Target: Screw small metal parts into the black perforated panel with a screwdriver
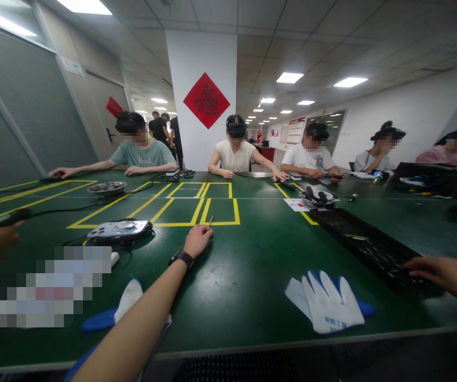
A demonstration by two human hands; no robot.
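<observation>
My left hand [199, 240], with a black watch [182, 259] on its wrist, reaches over the green table [248, 270]. Its fingers are closed around a thin, light, pen-like stick [211, 220], whose tip points up and away. This lies at the near edge of a yellow tape rectangle [236, 212]. To the left of the hand is a flat, rounded pale device [121, 231] with a dark base. A white and blue glove [128, 305] lies beside my forearm. My right hand does not show.
White and blue gloves [332, 302] lie right of centre. A co-worker's hand [437, 270] touches a long black tray [356, 233] at right; another hand [1, 231] at far left grips a dark corded object. Several people wearing headsets sit opposite. A round metal dish [106, 188] stands back left.
</observation>
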